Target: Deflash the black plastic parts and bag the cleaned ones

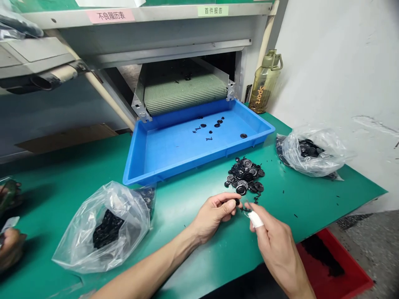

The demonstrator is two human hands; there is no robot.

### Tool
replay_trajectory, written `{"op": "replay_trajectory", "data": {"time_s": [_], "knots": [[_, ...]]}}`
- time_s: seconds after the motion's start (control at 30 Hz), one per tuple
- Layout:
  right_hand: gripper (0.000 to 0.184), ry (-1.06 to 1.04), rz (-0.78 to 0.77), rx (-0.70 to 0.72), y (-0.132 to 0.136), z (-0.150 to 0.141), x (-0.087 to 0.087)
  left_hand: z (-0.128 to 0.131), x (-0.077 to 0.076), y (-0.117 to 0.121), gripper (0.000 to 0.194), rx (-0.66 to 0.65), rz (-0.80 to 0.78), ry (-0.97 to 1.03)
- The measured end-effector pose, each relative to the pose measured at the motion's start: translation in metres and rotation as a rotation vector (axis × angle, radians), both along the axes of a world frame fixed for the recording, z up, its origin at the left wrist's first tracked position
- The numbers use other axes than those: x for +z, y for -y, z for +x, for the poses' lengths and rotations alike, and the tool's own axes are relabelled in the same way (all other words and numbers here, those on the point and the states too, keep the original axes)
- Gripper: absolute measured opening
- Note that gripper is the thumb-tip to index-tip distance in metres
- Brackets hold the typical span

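My left hand (pixel 220 212) pinches a small black round plastic part (pixel 237 202) between thumb and fingertips. Close to its right, my right hand (pixel 274 236) is closed, with a white wrapping (pixel 255 219) at the thumb tip. Something thin shows by its fingertips, too small to name. Small black sprue bits (pixel 245 209) lie between the two hands. Just beyond them is a heap of black round plastic parts (pixel 243 176) on the green table (pixel 193 253).
A blue tray (pixel 174 155) with scattered black parts sits under the conveyor belt (pixel 187 93). Clear bags of black pieces stand left (pixel 124 207) and right (pixel 324 153). A bottle (pixel 264 83) is by the wall, a red bin (pixel 352 270) below. Another person's hand (pixel 11 245) is far left.
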State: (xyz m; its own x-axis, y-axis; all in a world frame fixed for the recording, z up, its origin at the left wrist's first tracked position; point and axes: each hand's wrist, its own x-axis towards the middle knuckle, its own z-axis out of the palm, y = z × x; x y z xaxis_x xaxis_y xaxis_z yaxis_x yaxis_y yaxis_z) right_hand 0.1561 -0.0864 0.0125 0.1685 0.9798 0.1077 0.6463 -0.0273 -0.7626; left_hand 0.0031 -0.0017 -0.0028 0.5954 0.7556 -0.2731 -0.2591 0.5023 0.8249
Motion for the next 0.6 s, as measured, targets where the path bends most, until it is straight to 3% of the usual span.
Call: {"op": "replay_trajectory", "data": {"time_s": [0.23,0.5,0.6], "knots": [[0.024,-0.176,-0.219,0.032,-0.002,-0.016,0.004,0.0,0.001,0.004,0.023,0.037,0.026,0.017],[0.024,-0.809,-0.386,0.05,-0.005,-0.02,0.003,0.003,0.002,0.01,0.026,0.029,-0.021,0.117],[0.025,-0.796,-0.367,0.029,-0.005,-0.02,0.003,0.003,0.001,0.011,0.031,0.027,-0.027,0.102]]}}
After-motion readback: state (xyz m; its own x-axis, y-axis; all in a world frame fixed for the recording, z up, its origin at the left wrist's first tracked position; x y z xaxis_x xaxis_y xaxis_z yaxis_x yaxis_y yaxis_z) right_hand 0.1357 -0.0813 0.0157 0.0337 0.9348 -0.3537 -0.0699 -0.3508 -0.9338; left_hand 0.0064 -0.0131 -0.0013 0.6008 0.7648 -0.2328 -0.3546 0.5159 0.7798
